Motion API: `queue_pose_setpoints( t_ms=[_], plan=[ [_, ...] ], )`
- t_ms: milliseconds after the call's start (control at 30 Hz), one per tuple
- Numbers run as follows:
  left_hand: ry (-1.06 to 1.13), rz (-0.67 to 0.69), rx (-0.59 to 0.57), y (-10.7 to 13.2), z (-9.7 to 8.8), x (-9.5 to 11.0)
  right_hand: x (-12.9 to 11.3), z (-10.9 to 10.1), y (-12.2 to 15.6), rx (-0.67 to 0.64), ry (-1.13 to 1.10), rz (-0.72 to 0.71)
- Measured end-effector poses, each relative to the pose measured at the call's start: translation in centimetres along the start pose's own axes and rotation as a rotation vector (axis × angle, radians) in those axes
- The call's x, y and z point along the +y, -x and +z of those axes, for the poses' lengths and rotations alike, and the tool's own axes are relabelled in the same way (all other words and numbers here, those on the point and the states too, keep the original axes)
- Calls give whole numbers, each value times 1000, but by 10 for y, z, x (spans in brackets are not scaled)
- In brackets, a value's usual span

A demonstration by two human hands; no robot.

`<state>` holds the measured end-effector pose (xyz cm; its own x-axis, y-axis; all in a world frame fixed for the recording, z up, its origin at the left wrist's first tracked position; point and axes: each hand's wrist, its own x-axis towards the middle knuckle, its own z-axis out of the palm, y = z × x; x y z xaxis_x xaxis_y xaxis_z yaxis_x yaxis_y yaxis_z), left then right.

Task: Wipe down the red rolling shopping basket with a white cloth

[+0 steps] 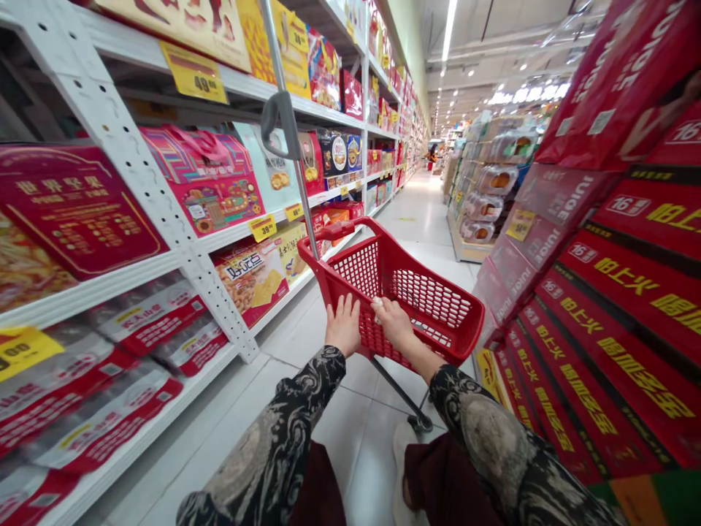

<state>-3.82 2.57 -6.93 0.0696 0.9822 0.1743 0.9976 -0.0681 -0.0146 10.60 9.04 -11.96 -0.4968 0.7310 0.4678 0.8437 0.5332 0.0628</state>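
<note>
A red plastic shopping basket on wheels point(438, 310) stands tilted in the aisle in front of me, with nothing visible inside it. My left hand point(342, 324) rests on its near rim, fingers curled over the edge. My right hand point(392, 320) grips the same rim just to the right, and a small white scrap shows between its fingers. A grey pull handle point(282, 124) on a metal pole rises from the basket's left side toward the shelves. Both my sleeves are dark with a pale pattern.
White shelves point(136, 274) on the left hold boxed snacks and gift packs with yellow price tags. Stacked red cartons point(613, 307) wall off the right side. The tiled aisle point(416, 212) runs ahead past a display of packaged goods point(482, 197). A person stands far down the aisle.
</note>
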Motion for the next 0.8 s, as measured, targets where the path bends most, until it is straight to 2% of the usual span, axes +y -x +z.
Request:
queue_pose_setpoints(
  t_ms=[267,467,600,800],
  plan=[
    [-3,75,-7,-19,5,36,28,-10,50,65,2,49],
    [-45,183,-61,-35,-7,36,61,-16,88,167,-5,-13],
    [-58,248,-9,-35,-9,38,85,-19,110,214,10,-46],
    [-45,349,-6,-27,-4,62,119,-24,135,263,9,27]
  ],
)
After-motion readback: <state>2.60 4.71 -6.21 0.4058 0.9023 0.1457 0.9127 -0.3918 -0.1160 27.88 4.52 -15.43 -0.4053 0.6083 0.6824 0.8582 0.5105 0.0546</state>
